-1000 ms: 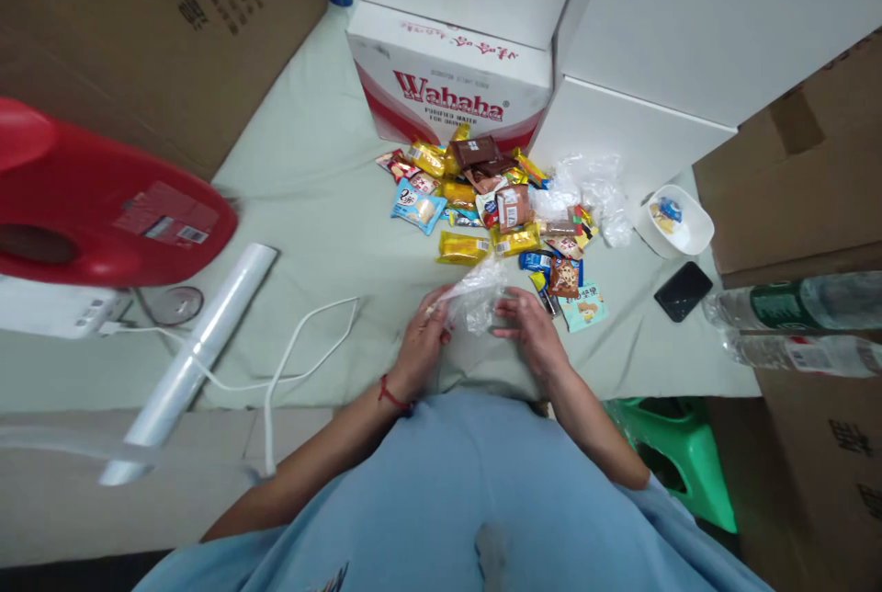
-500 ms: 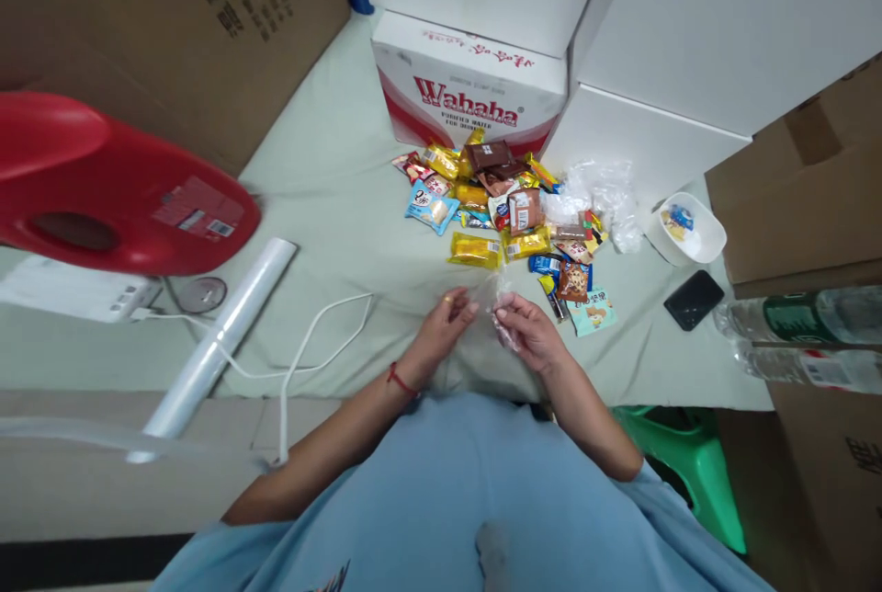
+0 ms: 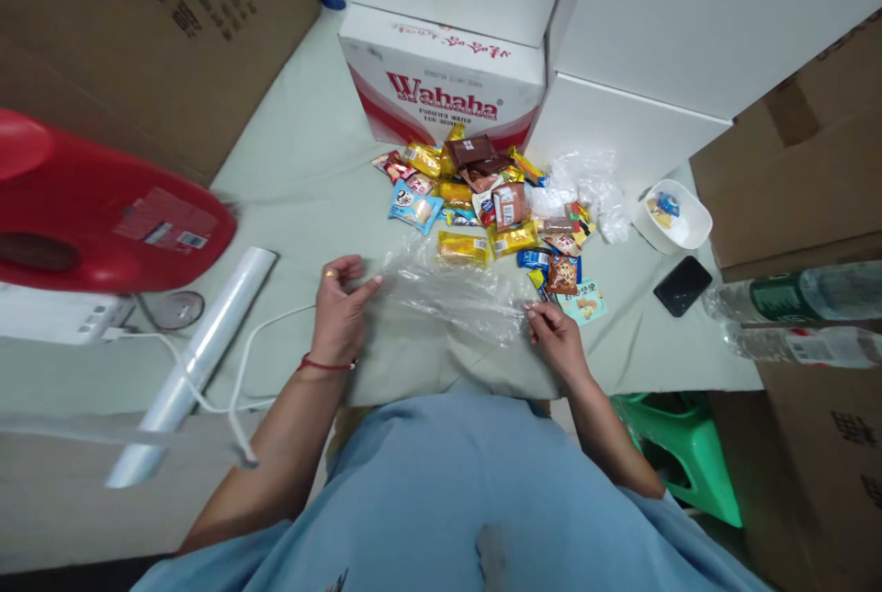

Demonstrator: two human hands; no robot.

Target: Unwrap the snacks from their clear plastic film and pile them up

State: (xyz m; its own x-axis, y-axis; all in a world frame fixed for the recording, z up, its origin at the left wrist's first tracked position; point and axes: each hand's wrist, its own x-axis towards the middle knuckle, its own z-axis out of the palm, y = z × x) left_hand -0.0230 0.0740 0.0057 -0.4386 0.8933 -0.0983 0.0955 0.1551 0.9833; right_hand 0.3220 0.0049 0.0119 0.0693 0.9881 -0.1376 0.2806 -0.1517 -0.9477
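A clear plastic bag (image 3: 458, 298) is stretched sideways between my two hands, just above the cloth-covered table (image 3: 427, 371). My left hand (image 3: 343, 307), with a ring and a red cord at the wrist, pinches its left end. At the right end, my right hand (image 3: 555, 335) grips the bag between thumb and fingers. Beyond the bag lies a pile of wrapped snacks, among them a yellow packet (image 3: 463, 248), a light blue packet (image 3: 413, 207) and a brown packet (image 3: 510, 206). A pale green packet (image 3: 582, 301) rests near my right hand.
Behind the snacks stands a Wahaha water box (image 3: 441, 82). Crumpled clear plastic (image 3: 599, 192), a white bowl (image 3: 679, 233), a phone (image 3: 682, 286) and plastic bottles (image 3: 792, 298) are to the right. On the left are a red jug (image 3: 117, 215), a plastic roll (image 3: 197, 362) and a white cable (image 3: 241, 362).
My hands have moved apart, the left one farther to the left. The bag, bunched up between them before, is now spread out wide. The view has shifted slightly.
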